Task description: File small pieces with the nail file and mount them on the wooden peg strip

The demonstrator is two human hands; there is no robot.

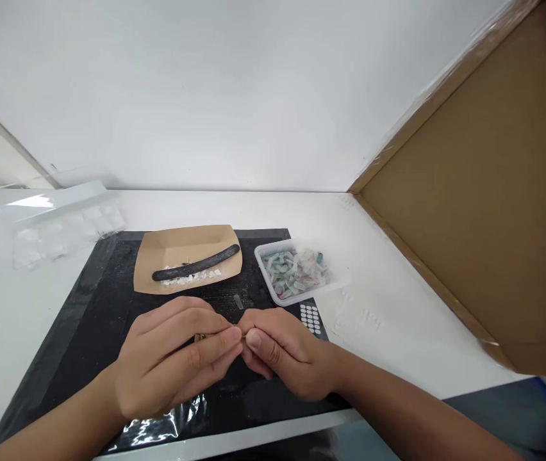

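My left hand (181, 358) and my right hand (285, 352) meet above the front half of a black mat (85, 346). Both are closed in a pinch, with the thumbs and fingertips almost touching. Whatever lies between them is tiny and mostly covered by the fingers; a small brownish edge shows at the left fingertips. Just beyond the hands, a small translucent piece (238, 301) lies on the mat. A brown paper tray (186, 238) behind them contains a black curved nail file (196, 264) and white flakes (191, 278).
Right of the tray stands a clear plastic tub (273, 291) full of translucent slivers. A sheet of white dots (310, 318) lies near my right hand. Clear plastic packaging (61, 230) sits at the left. A cardboard panel (470, 192) rises on the right, and a white wall (206, 96) stands behind.
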